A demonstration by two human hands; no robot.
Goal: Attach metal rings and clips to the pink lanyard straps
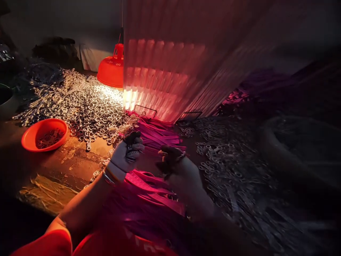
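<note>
Bright pink flat straps (pixel 160 133) lie in a bundle under and between my hands, and more pink straps (pixel 149 188) spread toward my lap. My left hand (pixel 128 153), in a light glove with dark fingertips, is closed beside a heap of metal ring-like fittings (pixel 90 110). Whatever its curled fingers hold is hidden. To the right, my right hand (pixel 178 167) is also closed, fingers bent inward above the straps. It lies in shadow and is slightly blurred, so anything pinched there cannot be made out. The hands are apart.
A red-shaded lamp (pixel 110 71) hangs over the heap. An orange bowl (pixel 45 135) with small rings stands at left. A corrugated translucent sheet (pixel 165 78) rises ahead. More metal pieces (pixel 229 160) lie in shadow at right, near a large dim rounded container (pixel 271 138).
</note>
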